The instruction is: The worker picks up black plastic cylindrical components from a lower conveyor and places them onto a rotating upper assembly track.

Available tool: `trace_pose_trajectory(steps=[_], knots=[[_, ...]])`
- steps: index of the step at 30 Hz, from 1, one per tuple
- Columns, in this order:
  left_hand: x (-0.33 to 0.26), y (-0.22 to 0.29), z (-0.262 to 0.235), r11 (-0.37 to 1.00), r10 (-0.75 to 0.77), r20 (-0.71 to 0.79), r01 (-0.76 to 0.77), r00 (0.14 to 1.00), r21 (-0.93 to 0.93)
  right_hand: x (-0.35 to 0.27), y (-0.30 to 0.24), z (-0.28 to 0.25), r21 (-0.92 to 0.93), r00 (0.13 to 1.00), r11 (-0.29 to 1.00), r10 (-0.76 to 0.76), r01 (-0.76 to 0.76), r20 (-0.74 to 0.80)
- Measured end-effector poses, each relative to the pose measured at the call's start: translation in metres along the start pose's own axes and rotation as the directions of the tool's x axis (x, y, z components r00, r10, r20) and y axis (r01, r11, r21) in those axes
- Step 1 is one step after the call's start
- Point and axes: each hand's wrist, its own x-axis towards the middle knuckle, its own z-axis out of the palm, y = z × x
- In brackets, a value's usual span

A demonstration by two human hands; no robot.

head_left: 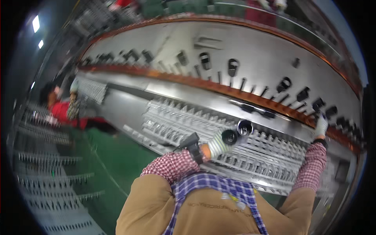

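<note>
My left hand (218, 145), in a striped work glove, is closed on a black round cup-shaped part (229, 137) above the metal racks. A second round part (245, 127), dark inside with a shiny rim, sits right beside it; whether my hand also holds that one is unclear. My right hand (321, 126), in a light glove, reaches out to the far right, over the copper-coloured edge of the conveyor. Its fingertips are at a black handled part (318, 105) in the row there. Blur hides whether they grip it.
Metal racks with rows of prongs (270, 156) lie before me. Beyond them runs a long grey conveyor (156, 43) with copper-coloured edging (188, 81) and several black parts along it. At left, a person in red (66, 111) works near another rack; more racks (55, 180) stand over the green floor.
</note>
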Motion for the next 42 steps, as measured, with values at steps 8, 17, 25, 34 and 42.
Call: trace_pose_trajectory(steps=[8, 17, 25, 34, 42], knots=[[-0.22, 0.026, -0.102, 0.944, 0.02, -0.942, 0.303, 0.334, 0.128, -0.147, -0.191, 0.103, 0.286, 0.933, 0.958, 0.084, 0.021, -0.35], [-0.286, -0.026, -0.212, 0.926, 0.227, -0.967, 0.282, 0.116, 0.251, -0.415, -0.306, 0.243, 0.125, 0.63, 0.864, 0.25, -0.489, 0.735], [-0.301, -0.002, -0.197, 0.992, 0.022, -0.958, 0.115, 0.286, 0.058, -0.46, -0.334, 0.303, 0.233, 0.618, 0.744, 0.292, -0.626, 0.73], [-0.247, 0.04, -0.197, 0.893, -0.081, -0.683, 0.357, 0.726, 0.274, -0.479, -0.366, 0.348, 0.211, 0.562, 0.726, 0.282, -0.655, 0.777], [-0.265, 0.009, -0.182, 0.973, 0.08, -0.715, 0.102, 0.694, 0.207, -0.504, -0.325, 0.38, -0.21, 0.59, 0.978, 0.173, -0.005, 0.789]])
